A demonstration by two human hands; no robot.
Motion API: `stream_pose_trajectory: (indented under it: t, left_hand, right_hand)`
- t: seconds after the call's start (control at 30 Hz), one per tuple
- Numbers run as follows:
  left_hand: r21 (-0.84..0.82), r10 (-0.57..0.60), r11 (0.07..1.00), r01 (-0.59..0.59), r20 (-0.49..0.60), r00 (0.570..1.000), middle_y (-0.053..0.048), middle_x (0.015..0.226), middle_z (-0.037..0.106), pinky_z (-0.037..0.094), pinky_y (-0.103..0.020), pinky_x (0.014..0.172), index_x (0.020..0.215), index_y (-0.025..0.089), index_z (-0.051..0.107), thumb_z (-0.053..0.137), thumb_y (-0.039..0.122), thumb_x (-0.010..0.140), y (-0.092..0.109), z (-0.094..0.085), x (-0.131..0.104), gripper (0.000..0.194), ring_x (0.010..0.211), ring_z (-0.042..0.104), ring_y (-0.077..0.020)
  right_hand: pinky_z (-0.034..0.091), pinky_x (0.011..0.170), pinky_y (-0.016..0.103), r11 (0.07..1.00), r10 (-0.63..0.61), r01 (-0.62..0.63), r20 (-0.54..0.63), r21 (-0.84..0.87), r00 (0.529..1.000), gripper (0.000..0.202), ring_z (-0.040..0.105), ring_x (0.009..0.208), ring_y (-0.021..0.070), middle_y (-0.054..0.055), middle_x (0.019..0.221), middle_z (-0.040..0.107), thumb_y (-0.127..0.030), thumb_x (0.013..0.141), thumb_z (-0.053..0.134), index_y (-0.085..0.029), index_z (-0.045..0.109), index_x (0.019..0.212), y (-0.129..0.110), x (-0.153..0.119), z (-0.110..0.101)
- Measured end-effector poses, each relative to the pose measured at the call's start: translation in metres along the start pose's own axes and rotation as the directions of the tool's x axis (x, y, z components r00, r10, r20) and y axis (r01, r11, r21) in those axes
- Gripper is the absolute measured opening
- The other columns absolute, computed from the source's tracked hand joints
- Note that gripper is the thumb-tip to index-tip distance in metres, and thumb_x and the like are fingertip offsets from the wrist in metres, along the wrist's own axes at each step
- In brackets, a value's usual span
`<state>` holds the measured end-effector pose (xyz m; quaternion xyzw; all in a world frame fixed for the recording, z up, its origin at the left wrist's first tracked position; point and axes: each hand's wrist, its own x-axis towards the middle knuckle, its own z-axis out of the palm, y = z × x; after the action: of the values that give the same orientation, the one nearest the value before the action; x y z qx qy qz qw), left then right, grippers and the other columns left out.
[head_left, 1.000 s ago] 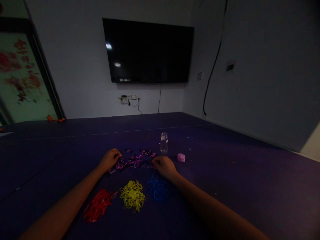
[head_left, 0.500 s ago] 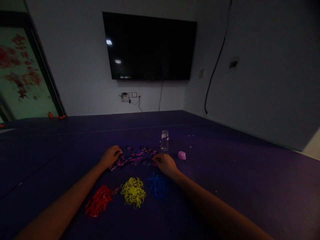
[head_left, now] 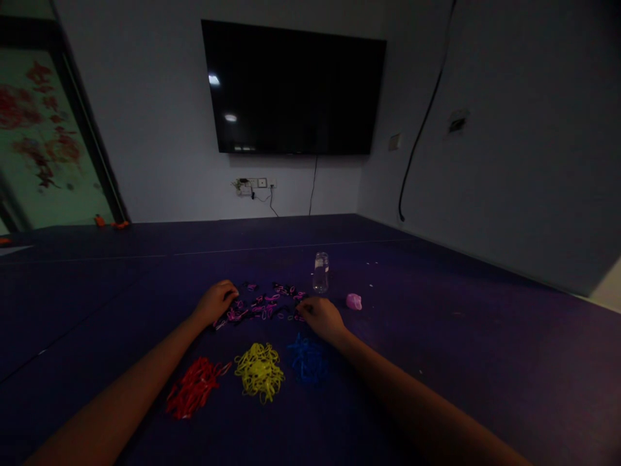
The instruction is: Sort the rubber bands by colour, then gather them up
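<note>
Loose rubber bands in pink, purple, black and white (head_left: 264, 307) lie scattered between my two hands. At their left edge my left hand (head_left: 217, 304) rests with fingers curled and tips together; whatever is in them is too small to make out. My right hand (head_left: 321, 317) sits at the right edge of the scatter, thumb and fingers pinched down among the bands, their tips partly hidden. Nearer to me are a red pile of bands (head_left: 195, 387), a yellow pile of rubber bands (head_left: 259, 371) and a blue pile (head_left: 308, 359) beside my right wrist.
A clear glass jar (head_left: 321, 275) with a white label stands beyond my right hand. Right of it lies a crumpled pink lump (head_left: 354, 301). Small white scraps dot the dark purple surface (head_left: 460, 336). A television (head_left: 295, 90) hangs on the far wall.
Both hands stay in nearly the same place. The whole view has shifted very slightly; no band has visibly been moved.
</note>
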<state>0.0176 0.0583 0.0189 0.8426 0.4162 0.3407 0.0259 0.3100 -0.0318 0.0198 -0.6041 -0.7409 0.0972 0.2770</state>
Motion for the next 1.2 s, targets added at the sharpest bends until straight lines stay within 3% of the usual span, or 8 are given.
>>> stream_pose_trajectory:
  t: [0.3, 1.2]
  left_hand:
    - [-0.002, -0.017, 1.0, 0.017, 0.025, 1.0, -0.004, 0.077, 0.061, 0.044, -0.029, 0.073, 0.071, 0.018, 0.062, 0.049, 0.023, 0.082, 0.0021, -0.0004, 0.0004, 0.018, 0.078, 0.059, -0.0185]
    - [0.028, -0.004, 1.0, 0.003, 0.045, 0.999, -0.003, 0.073, 0.061, 0.043, -0.026, 0.07, 0.069, 0.017, 0.064, 0.05, 0.021, 0.083, 0.0055, 0.0009, -0.0005, 0.02, 0.074, 0.058, -0.0167]
  right_hand:
    - [0.035, 0.057, 0.021, 1.0, -0.001, 0.001, 0.006, 0.006, 1.0, 0.022, 0.062, 0.071, 0.014, 0.0, 0.081, 0.071, -0.025, 0.081, 0.05, -0.024, 0.071, 0.085, -0.0006, -0.0009, -0.0008]
    - [0.039, 0.061, 0.021, 0.999, -0.011, 0.012, -0.026, 0.039, 1.0, 0.022, 0.063, 0.076, 0.0144, 0.001, 0.086, 0.071, -0.024, 0.08, 0.05, -0.024, 0.072, 0.084, 0.0049, 0.0, 0.0024]
